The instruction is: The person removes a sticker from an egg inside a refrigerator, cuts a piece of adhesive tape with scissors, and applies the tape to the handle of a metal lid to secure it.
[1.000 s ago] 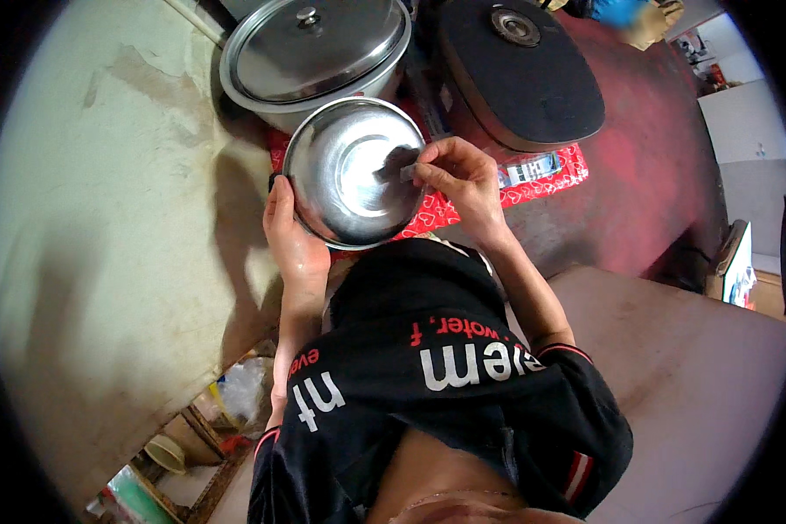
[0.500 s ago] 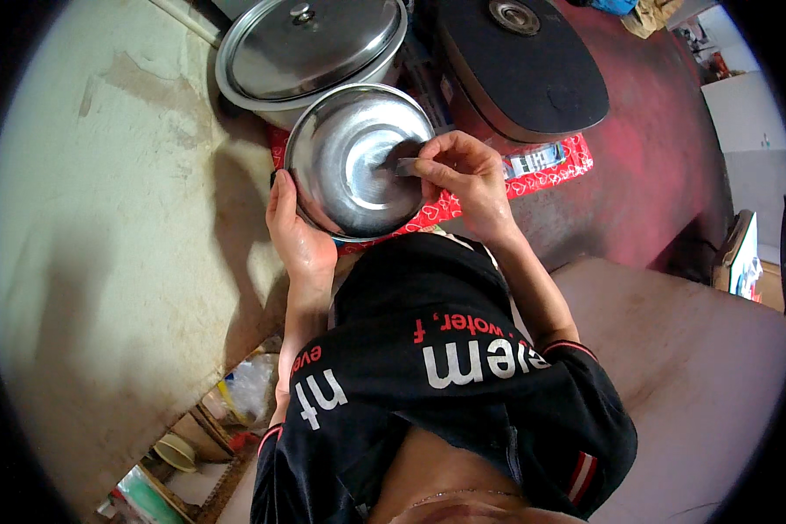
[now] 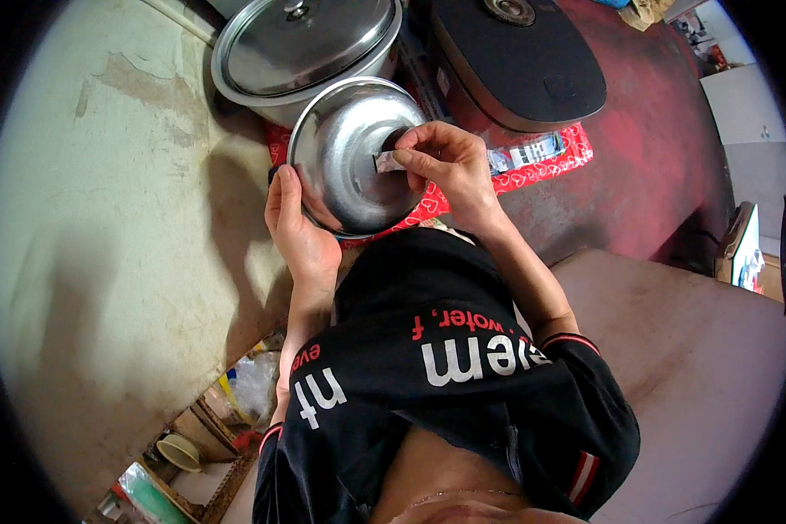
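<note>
My left hand [image 3: 300, 229] grips the left rim of a shiny round stainless steel bowl [image 3: 330, 153], which is tilted so that its smooth round face shows. Over the middle of the bowl, my right hand [image 3: 456, 171] pinches a small whitish strip [image 3: 386, 162] between thumb and forefinger. The strip looks thin, like a piece of label or film, and its far end lies at or just above the metal. Whether it is stuck there I cannot tell. The other fingers of my right hand are curled and partly hidden.
Behind the bowl stands a large metal pot [image 3: 275, 109] with a steel lid [image 3: 314, 52]. To its right is a dark lidded cooker [image 3: 524, 65]. A red heart-patterned cloth [image 3: 546, 170] lies under them. A pale worn wall [image 3: 140, 201] rises on the left.
My right hand has moved slightly left and up with the strip, which now shows more of its length. The bowl has tilted a little; my left hand keeps its hold.
</note>
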